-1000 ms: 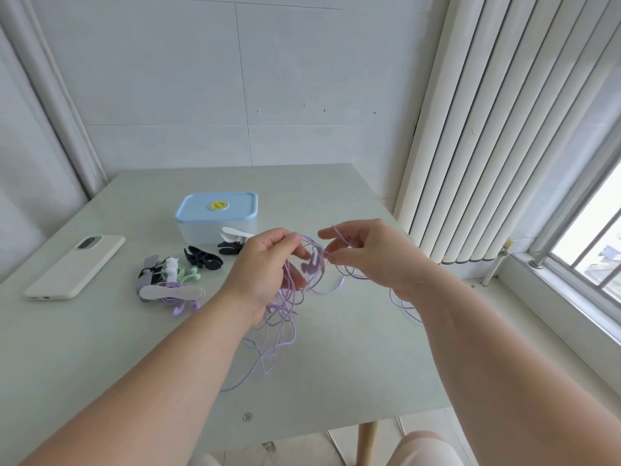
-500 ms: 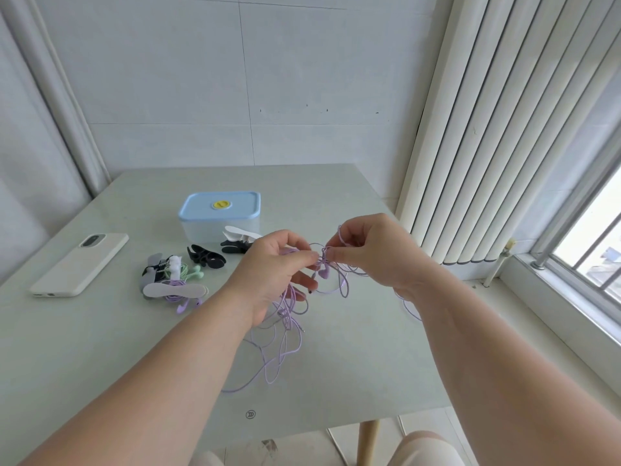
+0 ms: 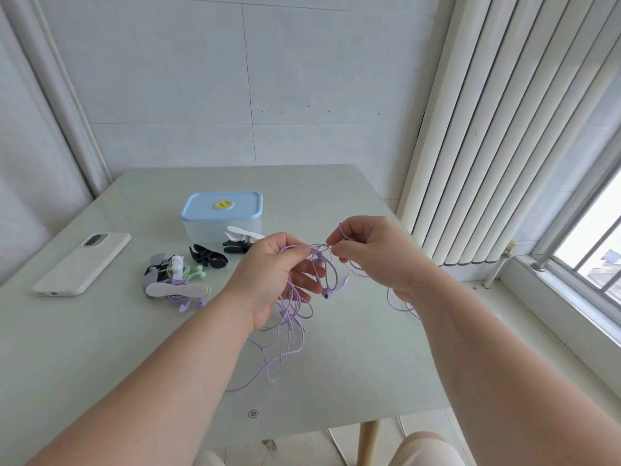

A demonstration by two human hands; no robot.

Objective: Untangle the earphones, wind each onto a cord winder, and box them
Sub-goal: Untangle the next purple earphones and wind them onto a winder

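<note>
Both hands are raised off the pale green desk, nearer the person than the blue-lidded box and a little to its right. The purple earphones are strung between them. The left hand presses thumb and forefinger together on a loop of the cord. Its other fingers curl loosely underneath, with strands running down past the palm. The right hand pinches another bit of the cord between thumb and fingertip, very close to the left hand's pinch, and a small loop stands up above its knuckles. One earbud dangles between the two hands. Most of the cord hangs from the left hand in a loose tangle, and its lowest loops lie on the desk well to the near side of the box. A further strand drops behind the right wrist.

The box has its lid on, with a yellow disc in the middle. At the box's near right corner a white cord winder lies over a black one; I can't tell whether they touch the box. Just in front of the box lies a black cord winder. Further to the front and left of the box is a small heap: a wound white winder with purple cord on it, green earphones, and some grey and black pieces I can't make out. Well to the left of the box lies a phone in a white case, camera side up. To the right of the box, past the desk's edge, hang vertical blinds.
</note>
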